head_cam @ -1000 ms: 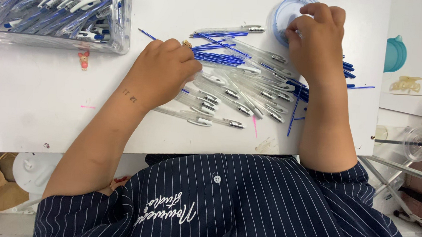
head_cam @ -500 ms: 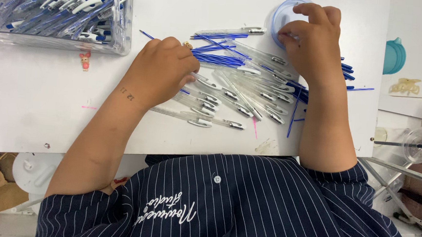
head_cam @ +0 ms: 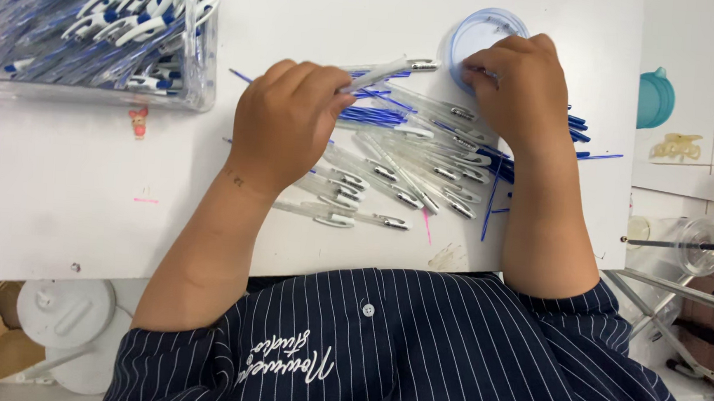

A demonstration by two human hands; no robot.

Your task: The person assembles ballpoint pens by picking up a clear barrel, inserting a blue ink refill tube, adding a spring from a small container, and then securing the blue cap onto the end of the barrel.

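Head view: left hand (head_cam: 283, 122) grips clear pen barrel (head_cam: 386, 70); right hand (head_cam: 517, 86) grip unclear.

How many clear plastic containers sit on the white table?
2: a clear box of assembled blue-and-white pens at the far left, and a small round tub under the right hand. Others may lie out of frame.
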